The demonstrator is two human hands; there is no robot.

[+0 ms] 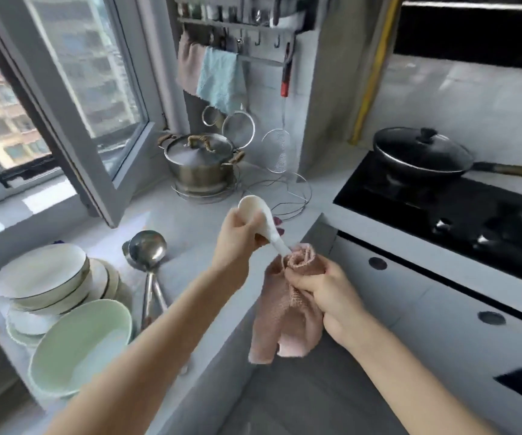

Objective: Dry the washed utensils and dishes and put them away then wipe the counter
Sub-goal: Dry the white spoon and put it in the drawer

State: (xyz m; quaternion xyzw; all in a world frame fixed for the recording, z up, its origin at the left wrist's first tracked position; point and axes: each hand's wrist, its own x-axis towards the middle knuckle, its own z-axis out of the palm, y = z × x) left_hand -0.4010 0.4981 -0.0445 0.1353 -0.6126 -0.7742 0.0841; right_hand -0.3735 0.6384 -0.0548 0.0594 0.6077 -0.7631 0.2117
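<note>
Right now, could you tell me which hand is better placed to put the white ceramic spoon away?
Probably the left: the left hand grips the white ceramic spoon by its bowl, while the right hand holds the pink towelling cloth bunched round its handle.

Bowls [46, 277] left on counter [190, 246]; pot [201, 161] behind; stove [441, 215] right.
</note>
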